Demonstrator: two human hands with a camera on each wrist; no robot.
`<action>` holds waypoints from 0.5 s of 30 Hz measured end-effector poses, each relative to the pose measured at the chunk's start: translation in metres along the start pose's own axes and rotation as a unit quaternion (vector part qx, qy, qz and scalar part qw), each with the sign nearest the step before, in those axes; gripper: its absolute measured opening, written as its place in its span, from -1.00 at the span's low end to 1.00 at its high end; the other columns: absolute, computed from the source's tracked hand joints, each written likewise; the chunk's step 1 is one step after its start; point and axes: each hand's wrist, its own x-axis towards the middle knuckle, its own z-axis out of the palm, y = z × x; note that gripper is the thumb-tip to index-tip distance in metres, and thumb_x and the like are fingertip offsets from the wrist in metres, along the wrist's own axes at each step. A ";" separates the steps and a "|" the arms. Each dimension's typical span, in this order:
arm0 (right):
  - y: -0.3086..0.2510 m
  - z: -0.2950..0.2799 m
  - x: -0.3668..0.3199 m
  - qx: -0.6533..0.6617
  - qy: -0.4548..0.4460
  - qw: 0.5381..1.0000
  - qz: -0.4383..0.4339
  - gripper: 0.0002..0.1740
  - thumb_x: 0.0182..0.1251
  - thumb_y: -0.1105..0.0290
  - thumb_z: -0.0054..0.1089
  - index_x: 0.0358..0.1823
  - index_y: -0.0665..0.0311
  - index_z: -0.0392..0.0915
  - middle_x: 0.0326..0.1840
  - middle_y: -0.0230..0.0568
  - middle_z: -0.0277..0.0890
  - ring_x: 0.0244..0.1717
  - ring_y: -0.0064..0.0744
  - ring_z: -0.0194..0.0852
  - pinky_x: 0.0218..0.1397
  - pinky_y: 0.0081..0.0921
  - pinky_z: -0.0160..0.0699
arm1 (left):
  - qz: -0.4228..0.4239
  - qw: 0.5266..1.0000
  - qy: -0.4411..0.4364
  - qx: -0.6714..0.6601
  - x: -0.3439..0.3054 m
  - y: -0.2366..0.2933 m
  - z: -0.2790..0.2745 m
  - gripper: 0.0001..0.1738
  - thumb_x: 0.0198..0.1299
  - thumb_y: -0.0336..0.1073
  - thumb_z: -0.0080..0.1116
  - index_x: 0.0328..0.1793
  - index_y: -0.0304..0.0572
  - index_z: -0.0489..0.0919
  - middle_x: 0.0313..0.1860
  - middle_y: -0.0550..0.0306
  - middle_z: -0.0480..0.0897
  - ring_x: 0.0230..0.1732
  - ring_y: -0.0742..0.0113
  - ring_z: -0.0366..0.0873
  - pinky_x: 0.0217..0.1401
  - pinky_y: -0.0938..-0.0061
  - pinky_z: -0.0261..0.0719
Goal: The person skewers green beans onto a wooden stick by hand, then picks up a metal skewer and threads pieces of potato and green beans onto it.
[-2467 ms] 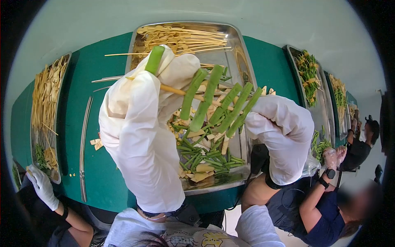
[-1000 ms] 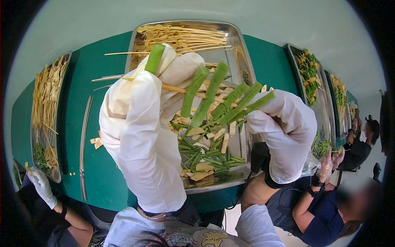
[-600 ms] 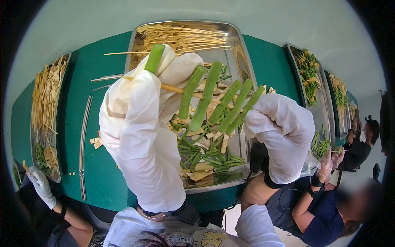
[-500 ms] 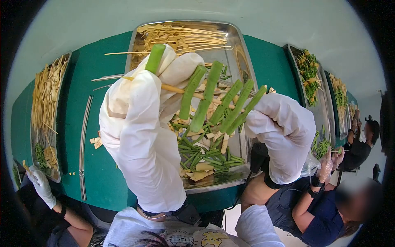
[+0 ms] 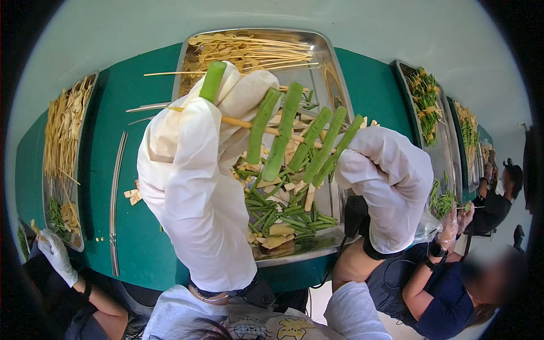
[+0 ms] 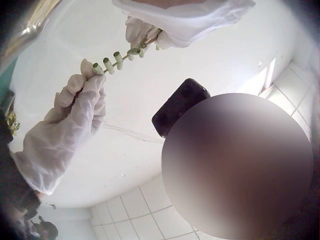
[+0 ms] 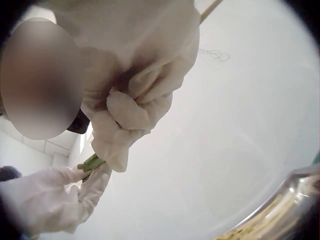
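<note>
In the head view my gloved left hand [image 5: 195,170] grips a bamboo skewer [image 5: 235,122] near its left end. Several flat green bean pieces [image 5: 280,139] are threaded across it, spaced apart. One more green bean piece [image 5: 213,82] sticks up by the left fingers. The gloved right hand [image 5: 391,181] pinches the end bean piece [image 5: 343,147] at the skewer's tip. Seen from the left wrist, the bean row [image 6: 118,60] bridges both hands. In the right wrist view, curled right fingers [image 7: 127,110] hide most of the skewer.
Below the hands, a metal tray [image 5: 334,73] bears cut beans [image 5: 283,218], pale chunks and topped skewers [image 5: 249,51]. Thin metal rods [image 5: 117,198] lie left on the green table [image 5: 141,249]. More skewer trays [image 5: 71,147] flank it. Neighbouring people's gloved hands [image 5: 56,255] work at both sides.
One second ago the end bean piece lay flatter and further right; the right hand has since brought it left, back in line with the others. The left hand is nearly unmoved.
</note>
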 end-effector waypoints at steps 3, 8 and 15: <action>0.003 0.000 0.000 0.000 0.007 1.000 -0.023 -0.82 -0.03 0.47 0.35 -0.51 0.36 0.49 -0.56 -0.26 0.48 -0.55 -0.39 0.46 -0.45 -0.57 0.40 | 0.020 0.999 -0.027 0.004 0.001 -0.002 -0.008 -0.67 0.18 -0.37 0.15 0.04 -0.38 0.45 -0.03 0.05 0.55 -0.03 0.35 0.51 0.14 0.47 0.37; 0.006 0.001 0.002 0.004 0.018 0.998 -0.062 -0.80 -0.03 0.46 0.36 -0.52 0.37 0.47 -0.56 -0.26 0.47 -0.55 -0.39 0.44 -0.45 -0.58 0.38 | 0.019 1.000 0.014 -0.007 -0.004 -0.002 -0.003 -0.64 0.17 -0.36 0.16 0.07 -0.37 0.44 -0.02 0.06 0.54 -0.02 0.35 0.50 0.17 0.45 0.37; 0.004 -0.001 0.000 0.018 -0.021 1.000 -0.007 -0.79 0.03 0.42 0.33 -0.52 0.35 0.46 -0.58 -0.28 0.46 -0.57 -0.41 0.43 -0.47 -0.58 0.37 | 0.023 1.000 -0.003 0.004 -0.003 -0.003 -0.008 -0.62 0.18 -0.37 0.16 0.09 -0.37 0.43 0.00 0.06 0.53 0.01 0.33 0.50 0.18 0.43 0.37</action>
